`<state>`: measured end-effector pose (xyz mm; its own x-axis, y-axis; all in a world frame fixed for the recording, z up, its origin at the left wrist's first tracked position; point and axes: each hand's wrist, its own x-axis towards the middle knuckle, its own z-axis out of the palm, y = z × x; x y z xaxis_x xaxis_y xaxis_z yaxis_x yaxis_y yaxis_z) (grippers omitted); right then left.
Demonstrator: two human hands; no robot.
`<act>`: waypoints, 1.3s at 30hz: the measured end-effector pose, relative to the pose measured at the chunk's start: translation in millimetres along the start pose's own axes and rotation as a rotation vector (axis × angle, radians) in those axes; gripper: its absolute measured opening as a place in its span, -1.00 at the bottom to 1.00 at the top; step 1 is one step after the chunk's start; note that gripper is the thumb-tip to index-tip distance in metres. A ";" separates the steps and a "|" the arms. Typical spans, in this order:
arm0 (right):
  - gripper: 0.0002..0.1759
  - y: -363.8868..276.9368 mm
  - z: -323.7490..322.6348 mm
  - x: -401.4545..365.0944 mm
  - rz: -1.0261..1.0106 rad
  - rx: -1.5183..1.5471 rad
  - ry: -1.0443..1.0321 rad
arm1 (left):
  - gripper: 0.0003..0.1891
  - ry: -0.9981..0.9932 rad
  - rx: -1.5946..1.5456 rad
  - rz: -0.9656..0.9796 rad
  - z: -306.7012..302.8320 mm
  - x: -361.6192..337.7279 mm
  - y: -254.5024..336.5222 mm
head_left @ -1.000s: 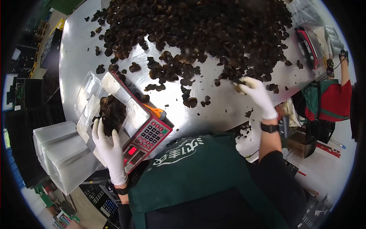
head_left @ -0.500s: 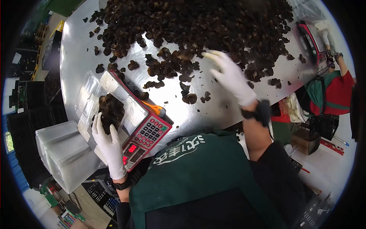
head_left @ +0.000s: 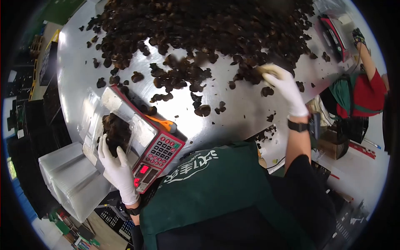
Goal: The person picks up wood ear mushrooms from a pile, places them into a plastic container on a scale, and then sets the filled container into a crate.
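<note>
My left hand point(head_left: 114, 162), in a white glove, rests with spread fingers against dark wood-ear-like pieces point(head_left: 116, 130) in a clear plastic tray point(head_left: 92, 109). That tray sits on a red-framed scale point(head_left: 160, 152) with a keypad and lit red digits. My right hand point(head_left: 283, 83), also gloved, is over the right part of a large dark heap point(head_left: 200, 25) of the same pieces on the metal table point(head_left: 233, 125). Its fingers are bent together at the heap; whatever is between them is too blurred to make out.
Stacked clear trays point(head_left: 75, 179) stand at the lower left. An orange-handled tool point(head_left: 162, 123) lies beside the scale. At the right, a co-worker in red and green point(head_left: 360, 96) reaches toward a second red scale point(head_left: 335, 39). Loose pieces lie scattered around the heap.
My right hand has moved right and slightly down, and its fingers have drawn together. My left hand stays at the tray. The co-worker's arm has shifted, and the whole view has moved slightly.
</note>
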<state>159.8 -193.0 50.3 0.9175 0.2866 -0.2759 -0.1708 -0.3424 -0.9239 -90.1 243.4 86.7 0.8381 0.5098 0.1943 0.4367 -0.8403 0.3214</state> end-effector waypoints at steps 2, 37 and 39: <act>-0.67 8.9 -49.5 -45.2 0.114 -0.125 0.061 | -0.51 -0.016 0.010 0.013 -0.2 1.1 -1.0; -0.80 24.4 175.1 75.7 -0.545 -0.640 0.206 | -0.51 0.045 -0.017 -0.004 6.3 -2.0 -1.9; -0.65 4.1 181.6 76.5 -0.622 -0.600 0.207 | -0.50 0.047 -0.012 -0.002 6.2 -1.3 0.0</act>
<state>164.1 -10.0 -22.7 0.8377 0.4295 0.3372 0.5442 -0.6062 -0.5799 -89.1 241.6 80.7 0.8211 0.5195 0.2367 0.4339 -0.8374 0.3324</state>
